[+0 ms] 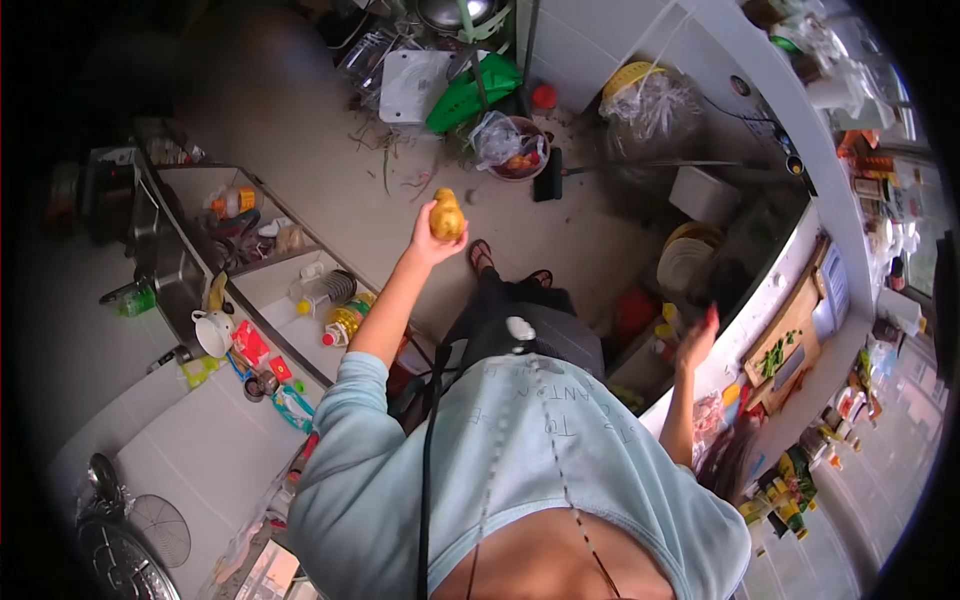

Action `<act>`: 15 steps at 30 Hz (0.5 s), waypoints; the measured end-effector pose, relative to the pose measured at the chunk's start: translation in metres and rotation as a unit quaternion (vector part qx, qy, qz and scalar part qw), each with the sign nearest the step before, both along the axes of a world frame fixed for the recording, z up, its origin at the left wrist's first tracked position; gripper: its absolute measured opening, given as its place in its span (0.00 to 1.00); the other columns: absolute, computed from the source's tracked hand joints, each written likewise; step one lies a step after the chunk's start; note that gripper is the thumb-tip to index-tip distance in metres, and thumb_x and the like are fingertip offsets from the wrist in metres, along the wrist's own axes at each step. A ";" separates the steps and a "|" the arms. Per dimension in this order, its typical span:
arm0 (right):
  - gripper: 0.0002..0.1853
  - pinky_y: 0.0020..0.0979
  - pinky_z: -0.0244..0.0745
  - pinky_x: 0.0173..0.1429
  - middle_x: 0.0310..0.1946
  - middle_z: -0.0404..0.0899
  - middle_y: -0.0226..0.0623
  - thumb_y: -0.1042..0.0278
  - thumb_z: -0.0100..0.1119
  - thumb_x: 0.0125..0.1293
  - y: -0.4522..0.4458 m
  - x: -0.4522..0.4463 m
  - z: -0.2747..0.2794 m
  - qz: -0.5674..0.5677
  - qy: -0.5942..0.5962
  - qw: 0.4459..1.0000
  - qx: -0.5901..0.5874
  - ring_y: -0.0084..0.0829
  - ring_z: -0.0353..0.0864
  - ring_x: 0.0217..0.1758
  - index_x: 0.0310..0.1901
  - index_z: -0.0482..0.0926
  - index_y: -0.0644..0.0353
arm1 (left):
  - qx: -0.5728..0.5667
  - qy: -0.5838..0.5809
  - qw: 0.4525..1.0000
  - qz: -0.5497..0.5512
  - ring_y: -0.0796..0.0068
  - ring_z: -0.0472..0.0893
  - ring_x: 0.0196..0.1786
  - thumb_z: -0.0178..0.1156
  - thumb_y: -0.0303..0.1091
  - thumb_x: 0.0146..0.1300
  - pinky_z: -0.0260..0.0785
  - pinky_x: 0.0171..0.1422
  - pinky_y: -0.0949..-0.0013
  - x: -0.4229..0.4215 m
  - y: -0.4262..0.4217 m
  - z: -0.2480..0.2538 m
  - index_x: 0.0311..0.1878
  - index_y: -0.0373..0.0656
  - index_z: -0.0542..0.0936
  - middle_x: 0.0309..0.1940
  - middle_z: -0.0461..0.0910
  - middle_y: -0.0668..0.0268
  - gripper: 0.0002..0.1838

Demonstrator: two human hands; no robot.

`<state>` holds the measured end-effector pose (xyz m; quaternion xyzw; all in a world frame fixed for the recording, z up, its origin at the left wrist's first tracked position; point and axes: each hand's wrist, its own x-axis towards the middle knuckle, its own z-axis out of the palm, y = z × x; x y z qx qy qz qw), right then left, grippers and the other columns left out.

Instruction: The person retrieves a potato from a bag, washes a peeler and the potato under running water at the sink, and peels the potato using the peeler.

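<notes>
Currently, knobbly yellow-brown produce [447, 217] in the curled left hand [434, 243]; right hand [696, 346] seemingly empty, fingers loosely extended.

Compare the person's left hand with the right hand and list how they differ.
The left hand is closed around a lumpy, yellow-brown potato; the right hand holds nothing visible, its fingers extended. The left hand is held out over the floor, while the right hand is near the white counter. Both are bare, with forearms uncovered.
</notes>
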<state>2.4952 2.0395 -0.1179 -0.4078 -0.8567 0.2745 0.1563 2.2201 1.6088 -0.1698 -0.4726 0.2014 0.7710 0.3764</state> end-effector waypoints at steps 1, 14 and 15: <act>0.18 0.31 0.63 0.55 0.49 0.70 0.44 0.75 0.41 0.61 -0.011 -0.025 -0.008 0.021 -0.028 0.997 -0.066 0.37 0.69 0.52 0.54 0.65 0.62 | 0.014 0.019 1.000 -0.003 0.64 0.70 0.44 0.54 0.51 0.51 0.65 0.49 0.59 -0.002 0.004 -0.006 0.46 0.44 0.69 0.43 0.70 0.60 0.24; 0.25 0.36 0.64 0.49 0.43 0.69 0.53 0.60 0.48 0.61 -0.092 -0.385 -0.233 0.417 0.113 0.901 -0.046 0.47 0.69 0.47 0.55 0.60 0.68 | -0.236 0.382 0.891 -0.069 0.69 0.73 0.45 0.68 0.38 0.44 0.69 0.46 0.68 -0.102 0.100 -0.213 0.51 0.40 0.64 0.41 0.70 0.63 0.32; 0.25 0.36 0.65 0.49 0.42 0.69 0.52 0.58 0.48 0.61 -0.098 -0.401 -0.251 0.439 0.131 0.888 -0.031 0.47 0.70 0.46 0.54 0.61 0.67 | -0.295 0.460 0.835 -0.067 0.69 0.72 0.46 0.69 0.37 0.42 0.68 0.48 0.68 -0.114 0.103 -0.253 0.51 0.40 0.64 0.42 0.70 0.63 0.33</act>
